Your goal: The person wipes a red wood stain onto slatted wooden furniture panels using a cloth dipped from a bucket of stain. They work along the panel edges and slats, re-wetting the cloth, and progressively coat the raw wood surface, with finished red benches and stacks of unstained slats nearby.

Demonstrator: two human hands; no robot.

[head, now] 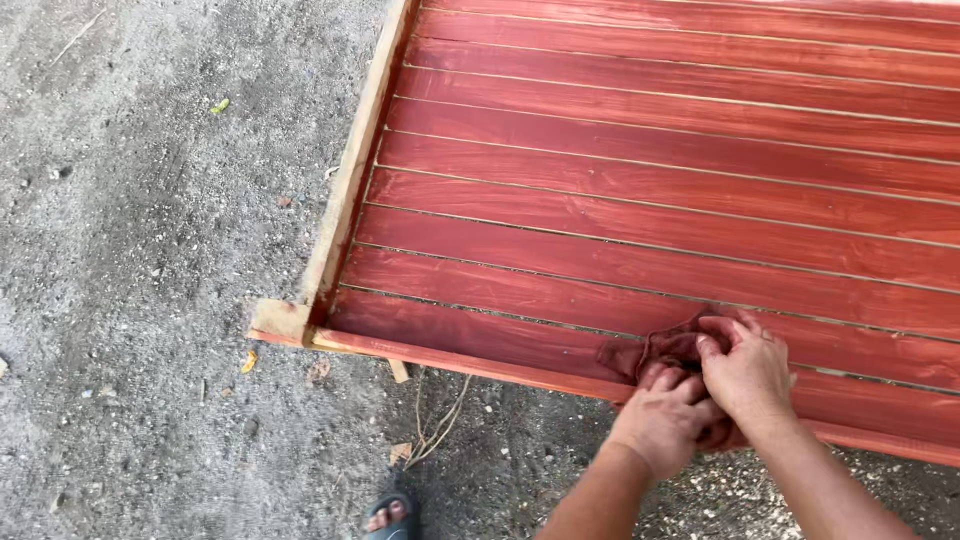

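A large wooden panel (640, 200) of red-stained slats lies flat on the ground, with a pale unstained frame rail (352, 170) along its left side. A dark red rag (655, 350) rests bunched on the slat nearest me, by the panel's front edge. My left hand (662, 420) and my right hand (748, 372) are both pressed together on the rag, fingers curled into the cloth. My right hand partly overlaps the left. Much of the rag is hidden under the hands.
Grey gravelly ground (150, 250) surrounds the panel on the left and front, with small leaves and wood scraps (398, 371) near the corner. My foot in a dark sandal (390, 515) stands just in front of the panel's edge.
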